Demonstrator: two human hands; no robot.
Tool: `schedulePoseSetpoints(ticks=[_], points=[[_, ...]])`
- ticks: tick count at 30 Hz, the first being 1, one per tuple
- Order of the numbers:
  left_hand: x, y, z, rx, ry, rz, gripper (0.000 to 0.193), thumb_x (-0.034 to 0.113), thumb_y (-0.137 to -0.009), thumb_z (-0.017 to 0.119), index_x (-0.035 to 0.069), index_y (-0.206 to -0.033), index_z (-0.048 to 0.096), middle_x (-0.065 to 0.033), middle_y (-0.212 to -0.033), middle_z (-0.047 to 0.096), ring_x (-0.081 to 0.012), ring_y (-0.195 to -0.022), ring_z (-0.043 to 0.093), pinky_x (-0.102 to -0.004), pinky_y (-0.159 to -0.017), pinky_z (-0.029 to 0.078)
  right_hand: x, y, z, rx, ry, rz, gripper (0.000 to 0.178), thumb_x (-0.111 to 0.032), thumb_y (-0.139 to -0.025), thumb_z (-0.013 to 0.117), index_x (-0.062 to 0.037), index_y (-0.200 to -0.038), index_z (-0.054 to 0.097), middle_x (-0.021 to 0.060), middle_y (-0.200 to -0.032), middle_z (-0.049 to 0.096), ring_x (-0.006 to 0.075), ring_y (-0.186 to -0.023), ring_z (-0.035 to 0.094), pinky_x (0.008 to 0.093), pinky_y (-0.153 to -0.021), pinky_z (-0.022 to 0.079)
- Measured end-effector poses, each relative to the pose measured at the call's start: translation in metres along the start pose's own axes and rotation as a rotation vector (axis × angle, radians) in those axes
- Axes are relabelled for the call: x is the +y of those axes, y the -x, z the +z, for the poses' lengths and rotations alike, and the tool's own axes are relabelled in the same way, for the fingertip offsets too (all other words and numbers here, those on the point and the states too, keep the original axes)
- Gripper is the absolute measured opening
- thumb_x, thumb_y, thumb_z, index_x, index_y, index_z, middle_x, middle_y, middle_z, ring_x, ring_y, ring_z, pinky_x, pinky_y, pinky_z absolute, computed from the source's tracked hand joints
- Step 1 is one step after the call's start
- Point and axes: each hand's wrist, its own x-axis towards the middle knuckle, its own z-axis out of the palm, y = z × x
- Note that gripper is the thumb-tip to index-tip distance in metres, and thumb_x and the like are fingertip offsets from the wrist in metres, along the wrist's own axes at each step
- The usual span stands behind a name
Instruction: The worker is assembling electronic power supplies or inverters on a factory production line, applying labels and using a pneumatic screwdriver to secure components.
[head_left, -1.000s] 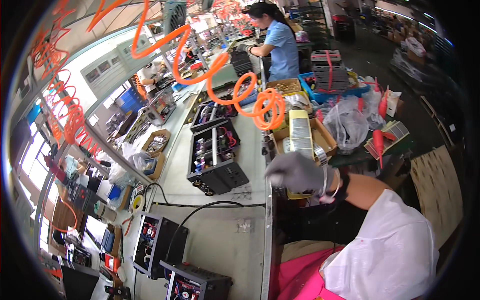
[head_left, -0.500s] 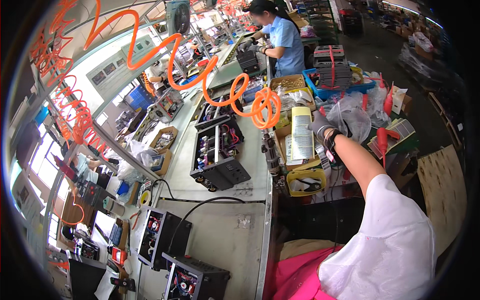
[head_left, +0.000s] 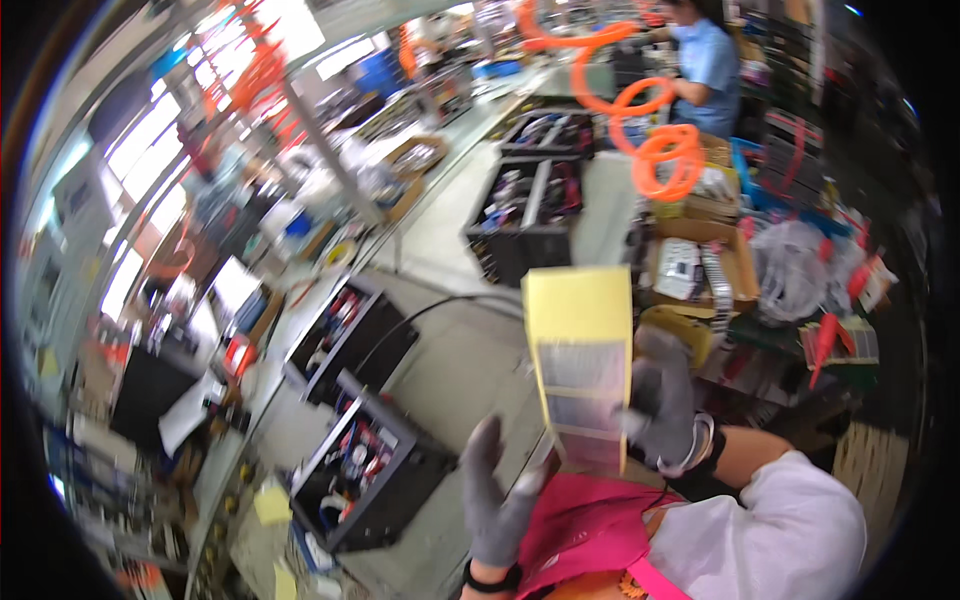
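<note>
A yellow-edged sheet of labels [head_left: 580, 310], with grey and pinkish printed panels, stands upright before my chest. My right hand [head_left: 662, 410], in a grey glove, grips it by its right edge. Close to the sheet's lower left, my left hand [head_left: 497, 505] is raised in a grey glove, thumb and fingers apart, holding nothing. Left of that hand, an open black metal case [head_left: 405, 490] with red and white electronic parts inside sits on the bench. A second open black case [head_left: 375, 345] lies just beyond it. Motion blurs the picture somewhat.
Further along the bench stand more open black units [head_left: 525, 225]. An orange coiled hose [head_left: 668, 165] hangs over the bench. On the right are a cardboard box [head_left: 735, 265] with label sheets, clear plastic bags [head_left: 788, 270] and a red-tipped bottle [head_left: 825, 345]. A co-worker in blue [head_left: 708, 75] stands at the back.
My right hand has drawn the label sheet from the parts boxes back toward my body. My left hand has come into view beside it. The view has turned left and downward.
</note>
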Motion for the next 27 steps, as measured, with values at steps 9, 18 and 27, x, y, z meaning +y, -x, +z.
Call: schedulePoseSetpoints(ticks=[9,18,27], points=[[-0.001,0.039,-0.046,0.258,-0.040,-0.235,0.032,0.004,-0.086,0.065,-0.002,-0.115,0.053,-0.0071,-0.097,0.064,-0.0117,-0.087,0.060,-0.0262,-0.079,0.050,-0.010,-0.023,0.073,-0.295,0.483,-0.040,0.043,-0.017,-0.079,0.072,-0.0067,-0.118,0.059,0.0096,-0.094,0.061,0.0174,-0.078,0.062,0.0265,-0.066,0.048],[0.009,0.068,-0.070,0.094,-0.402,-0.293,0.031,0.004,-0.081,0.069,-0.003,-0.109,0.056,-0.0069,-0.089,0.063,-0.0107,-0.083,0.059,-0.0237,-0.074,0.048,0.029,-0.001,0.120,-0.902,0.062,0.069,0.031,-0.014,-0.084,0.066,-0.0018,-0.112,0.062,0.0147,-0.089,0.067,0.0321,-0.080,0.066,0.0370,-0.071,0.053],[0.004,0.077,-0.079,0.090,-0.357,-0.311,0.033,0.005,-0.080,0.070,-0.001,-0.110,0.058,-0.0079,-0.098,0.062,-0.0140,-0.089,0.059,-0.0279,-0.079,0.048,0.033,0.006,0.125,-0.935,0.021,0.320,0.027,-0.015,-0.088,0.062,0.0000,-0.111,0.062,0.0150,-0.094,0.068,0.0263,-0.086,0.067,0.0331,-0.075,0.052]])
